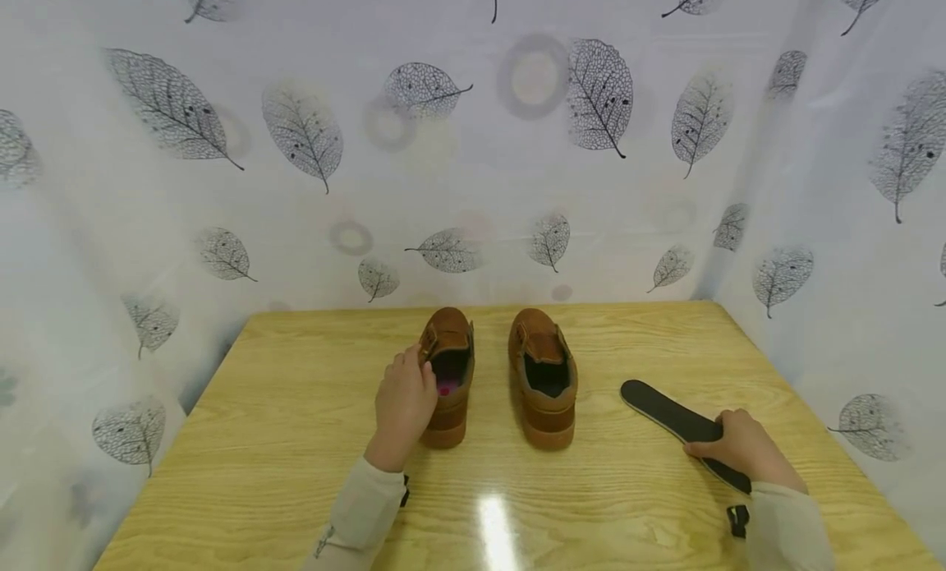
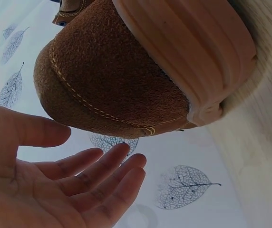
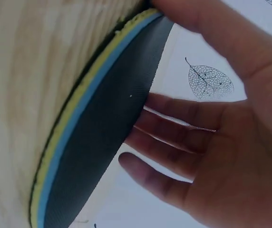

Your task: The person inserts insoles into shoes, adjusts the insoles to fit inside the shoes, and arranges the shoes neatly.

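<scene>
Two brown suede shoes stand side by side on the table, toes pointing away. Beside the left shoe (image 1: 447,419) is my left hand (image 1: 404,405), its fingertips at the collar opening in the head view. The left wrist view shows this hand's fingers (image 2: 86,183) loosely bent, close to the shoe's heel (image 2: 102,71). A bit of pink shows inside that shoe. The right shoe (image 1: 548,415) has a dark inside. My right hand (image 1: 750,449) holds a black insole (image 1: 665,410) by its edges, thumb on one side and fingers on the other; yellow and blue layers line its edge.
The wood-grain table (image 1: 296,439) carries both shoes. Behind it and along both sides hangs a pale curtain (image 1: 473,168) printed with dark leaves. A bright light reflection lies on the tabletop near the front.
</scene>
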